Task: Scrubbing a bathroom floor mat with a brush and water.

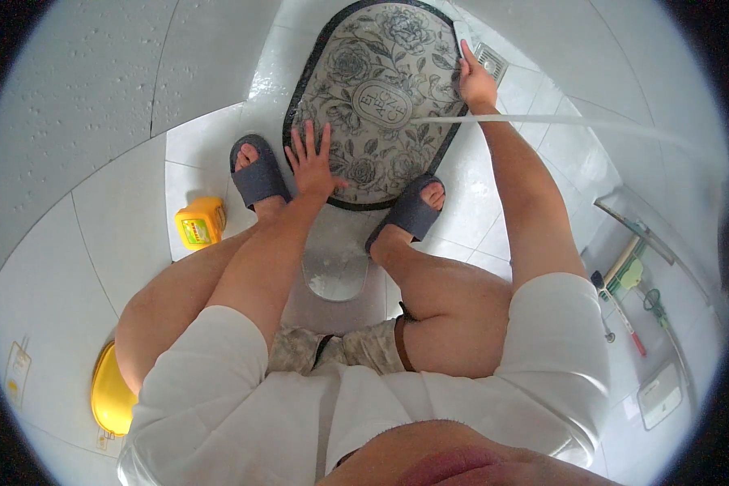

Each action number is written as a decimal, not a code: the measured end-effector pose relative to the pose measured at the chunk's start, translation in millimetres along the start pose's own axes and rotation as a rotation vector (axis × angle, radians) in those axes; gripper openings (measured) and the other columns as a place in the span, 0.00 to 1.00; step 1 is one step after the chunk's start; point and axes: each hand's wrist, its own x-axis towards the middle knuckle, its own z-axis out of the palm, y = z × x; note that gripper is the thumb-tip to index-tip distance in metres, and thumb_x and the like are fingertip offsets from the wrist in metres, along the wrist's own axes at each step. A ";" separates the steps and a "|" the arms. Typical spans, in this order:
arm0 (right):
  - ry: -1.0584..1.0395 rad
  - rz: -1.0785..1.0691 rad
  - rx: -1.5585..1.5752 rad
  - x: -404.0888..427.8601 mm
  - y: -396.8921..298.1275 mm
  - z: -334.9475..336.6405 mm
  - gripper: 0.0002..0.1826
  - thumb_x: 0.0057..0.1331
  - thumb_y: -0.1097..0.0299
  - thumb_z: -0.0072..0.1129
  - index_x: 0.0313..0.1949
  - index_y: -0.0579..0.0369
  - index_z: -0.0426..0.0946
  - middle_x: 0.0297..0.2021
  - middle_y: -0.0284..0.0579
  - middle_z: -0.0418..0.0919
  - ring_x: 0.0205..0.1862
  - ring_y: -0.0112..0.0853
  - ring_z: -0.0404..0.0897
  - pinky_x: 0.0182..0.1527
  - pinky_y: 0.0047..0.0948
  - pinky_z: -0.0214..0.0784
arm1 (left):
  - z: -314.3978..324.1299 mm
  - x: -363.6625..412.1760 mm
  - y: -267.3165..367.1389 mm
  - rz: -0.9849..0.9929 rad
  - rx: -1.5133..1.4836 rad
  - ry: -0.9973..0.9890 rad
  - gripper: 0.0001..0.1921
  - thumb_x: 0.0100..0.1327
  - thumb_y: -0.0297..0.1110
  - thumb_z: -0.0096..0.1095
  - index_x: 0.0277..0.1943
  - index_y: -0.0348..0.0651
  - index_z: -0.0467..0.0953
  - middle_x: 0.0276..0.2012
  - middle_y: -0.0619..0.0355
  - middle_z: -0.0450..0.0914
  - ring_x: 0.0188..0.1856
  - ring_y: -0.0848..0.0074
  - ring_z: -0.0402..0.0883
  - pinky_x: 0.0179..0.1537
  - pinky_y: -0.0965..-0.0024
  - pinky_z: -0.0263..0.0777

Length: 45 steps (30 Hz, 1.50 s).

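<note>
An oval-ended floor mat (376, 67) with grey rose patterns, printed lettering and a black border lies on the wet tiled floor. My left hand (311, 161) rests on the mat's near left part with its fingers spread. At the mat's upper right edge, my right hand (475, 76) grips a white handled tool (462, 37), perhaps a brush; its underside is hidden. A pale hose or stream of water (540, 120) stretches from the right over my right forearm to the middle of the mat.
My slippered feet flank the mat's near end. Behind it is a squat toilet (335, 279). A yellow container (199, 223) and a yellow basin (110, 395) are at left. A metal floor drain (491, 62) lies beyond my right hand; cleaning tools (632, 273) hang at right.
</note>
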 end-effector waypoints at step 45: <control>-0.513 -0.540 0.073 -60.9 -148.7 93.1 0.33 0.79 0.59 0.46 0.77 0.05 0.53 0.37 0.51 0.86 0.35 0.49 0.87 0.40 0.50 0.80 | 5.9 3.6 -0.7 -0.006 -0.015 0.014 0.84 0.31 0.57 0.92 0.84 0.67 0.29 0.85 0.54 0.25 0.84 0.45 0.24 0.79 0.33 0.33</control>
